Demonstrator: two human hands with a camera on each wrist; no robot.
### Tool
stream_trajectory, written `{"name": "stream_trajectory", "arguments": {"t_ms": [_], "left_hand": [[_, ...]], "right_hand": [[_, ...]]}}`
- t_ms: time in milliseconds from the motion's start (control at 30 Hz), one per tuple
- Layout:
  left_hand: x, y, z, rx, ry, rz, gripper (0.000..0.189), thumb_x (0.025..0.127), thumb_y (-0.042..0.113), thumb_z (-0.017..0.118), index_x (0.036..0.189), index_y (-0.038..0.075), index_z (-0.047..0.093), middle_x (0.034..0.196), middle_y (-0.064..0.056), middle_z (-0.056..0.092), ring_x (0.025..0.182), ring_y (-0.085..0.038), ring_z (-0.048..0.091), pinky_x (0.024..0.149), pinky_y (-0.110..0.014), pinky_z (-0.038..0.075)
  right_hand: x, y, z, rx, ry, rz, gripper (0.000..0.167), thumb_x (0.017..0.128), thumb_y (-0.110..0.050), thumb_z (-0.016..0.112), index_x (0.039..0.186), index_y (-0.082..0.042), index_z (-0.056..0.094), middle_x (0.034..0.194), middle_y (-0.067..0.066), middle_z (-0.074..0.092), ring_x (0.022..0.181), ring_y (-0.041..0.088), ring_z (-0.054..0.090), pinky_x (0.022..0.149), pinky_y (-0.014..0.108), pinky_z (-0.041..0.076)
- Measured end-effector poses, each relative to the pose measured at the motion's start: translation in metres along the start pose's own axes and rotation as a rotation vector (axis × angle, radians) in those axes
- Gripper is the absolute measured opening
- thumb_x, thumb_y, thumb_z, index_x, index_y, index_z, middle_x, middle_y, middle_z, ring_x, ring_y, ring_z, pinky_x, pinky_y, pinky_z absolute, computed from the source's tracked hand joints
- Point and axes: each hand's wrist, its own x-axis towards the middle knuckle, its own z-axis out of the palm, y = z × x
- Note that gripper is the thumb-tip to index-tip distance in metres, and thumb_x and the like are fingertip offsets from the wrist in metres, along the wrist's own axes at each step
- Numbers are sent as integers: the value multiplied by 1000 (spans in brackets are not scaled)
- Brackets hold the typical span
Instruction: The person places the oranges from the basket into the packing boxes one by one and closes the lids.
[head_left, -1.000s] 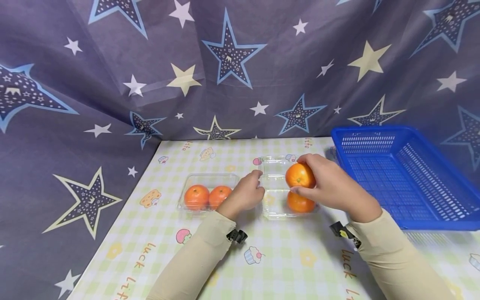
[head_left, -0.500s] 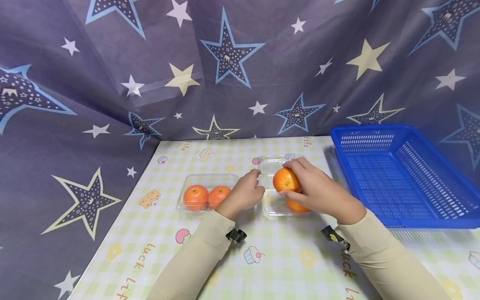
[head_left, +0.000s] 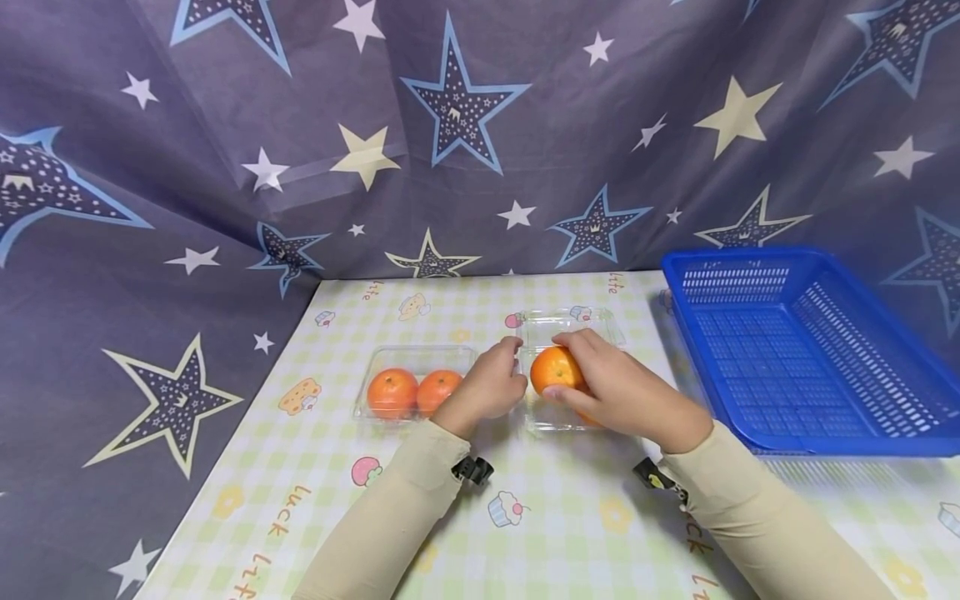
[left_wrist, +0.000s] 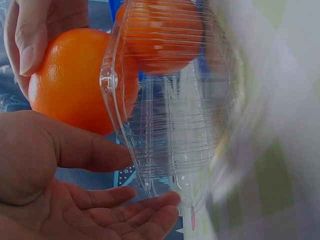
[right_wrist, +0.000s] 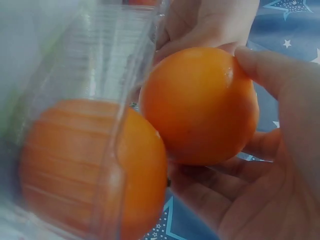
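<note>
My right hand (head_left: pixel 630 385) holds an orange (head_left: pixel 553 369) over the left part of a clear plastic clamshell box (head_left: pixel 546 419), thumb and fingers on either side of the fruit. A second orange (right_wrist: pixel 142 175) sits inside that box, mostly hidden by the right hand in the head view. The box's lid (head_left: pixel 573 325) lies folded back, away from me. At the box's left side is my left hand (head_left: pixel 489 385), its thumb and fingertips touching the rim (left_wrist: pixel 122 135) and corner, fingers loosely extended. Between the left thumb and fingers there is a gap.
A closed clear box (head_left: pixel 420 357) with two oranges (head_left: pixel 392 393) stands to the left, partly behind the left hand. On the right sits a blue plastic basket (head_left: pixel 780 442). A star-patterned cloth (head_left: pixel 465 200) hangs behind the checked tablecloth (head_left: pixel 420 517).
My right hand has carried the held orange leftward and slightly lower, from above the second orange toward the box's left side. The left hand has stayed nearly in place.
</note>
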Motion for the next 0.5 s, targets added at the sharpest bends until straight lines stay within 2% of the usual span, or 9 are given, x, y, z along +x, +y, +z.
{"name": "stream_trajectory", "arguments": {"t_ms": [233, 500], "left_hand": [[-1, 1, -1, -10, -13, -4, 61, 96, 4, 59, 153, -1, 39, 144, -24, 57, 134, -33, 59, 111, -47, 48], [0, 0, -1, -37, -27, -7, 61, 94, 0, 55, 154, 0, 39, 150, -21, 54, 134, -32, 58, 111, -47, 48]], "right_hand": [[0, 1, 7, -12, -1, -3, 62, 97, -47, 71, 138, -5, 51, 111, 5, 59, 84, 13, 57, 74, 31, 54], [0, 0, 15, -6, -4, -23, 55, 98, -43, 70, 134, -4, 53, 113, 6, 60, 89, 14, 58, 77, 32, 55]]}}
